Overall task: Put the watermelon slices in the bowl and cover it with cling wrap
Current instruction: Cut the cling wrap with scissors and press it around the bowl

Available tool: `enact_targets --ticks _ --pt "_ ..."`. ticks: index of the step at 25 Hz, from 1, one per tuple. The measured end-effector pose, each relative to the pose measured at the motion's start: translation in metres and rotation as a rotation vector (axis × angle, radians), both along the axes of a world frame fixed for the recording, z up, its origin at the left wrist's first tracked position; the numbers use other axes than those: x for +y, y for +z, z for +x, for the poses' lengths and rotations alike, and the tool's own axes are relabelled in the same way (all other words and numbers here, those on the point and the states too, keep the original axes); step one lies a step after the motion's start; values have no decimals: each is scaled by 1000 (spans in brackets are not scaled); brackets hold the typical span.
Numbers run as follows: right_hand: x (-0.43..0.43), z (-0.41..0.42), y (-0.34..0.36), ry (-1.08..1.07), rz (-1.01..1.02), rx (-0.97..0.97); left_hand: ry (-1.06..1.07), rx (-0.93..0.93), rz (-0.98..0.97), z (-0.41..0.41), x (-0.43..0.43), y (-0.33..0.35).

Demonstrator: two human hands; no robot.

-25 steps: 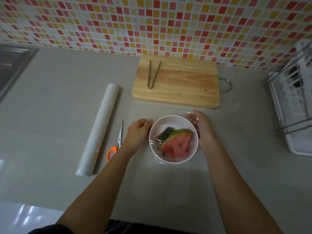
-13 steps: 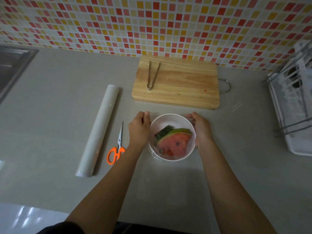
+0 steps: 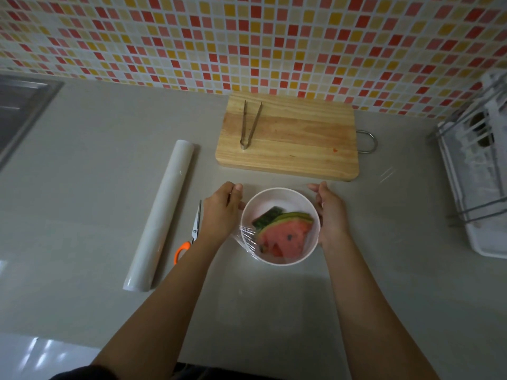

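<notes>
A white bowl (image 3: 277, 197) stands on the grey counter in front of the cutting board. Watermelon slices (image 3: 284, 235) lie inside it, red flesh up with green rind at the back. Clear cling wrap (image 3: 248, 237) is stretched over the bowl and wrinkles at its left rim. My left hand (image 3: 220, 212) presses flat against the bowl's left side. My right hand (image 3: 330, 215) cups the right side, fingers curved down along the wall.
A cling wrap roll (image 3: 162, 212) lies to the left, with orange-handled scissors (image 3: 190, 234) beside it. Metal tongs (image 3: 249, 124) rest on the wooden cutting board (image 3: 299, 141) behind the bowl. A dish rack (image 3: 477, 176) stands at right, a sink (image 3: 19, 105) at far left.
Both hands have slid along the sides of the bowl toward its far edge, smoothing the wrap down. The bowl has stayed in place.
</notes>
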State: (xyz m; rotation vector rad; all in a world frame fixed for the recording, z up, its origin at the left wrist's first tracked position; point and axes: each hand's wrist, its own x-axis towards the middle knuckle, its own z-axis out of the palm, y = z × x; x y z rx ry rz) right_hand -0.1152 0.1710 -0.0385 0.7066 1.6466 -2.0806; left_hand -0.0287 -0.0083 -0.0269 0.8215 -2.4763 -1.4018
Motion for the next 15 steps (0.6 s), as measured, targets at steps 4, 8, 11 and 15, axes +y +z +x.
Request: enact_targets --ticks 4,8,11,15 --pt "2 -1 0 18 -20 -51 25 42 155 4 -2 -11" --pt "-1 -3 -4 43 -7 -128 18 85 293 6 1 -23" --pt "-3 -5 -8 106 136 -150 38 113 423 8 11 -30" --pt "-5 -5 -13 78 266 -129 27 250 477 12 18 -33"
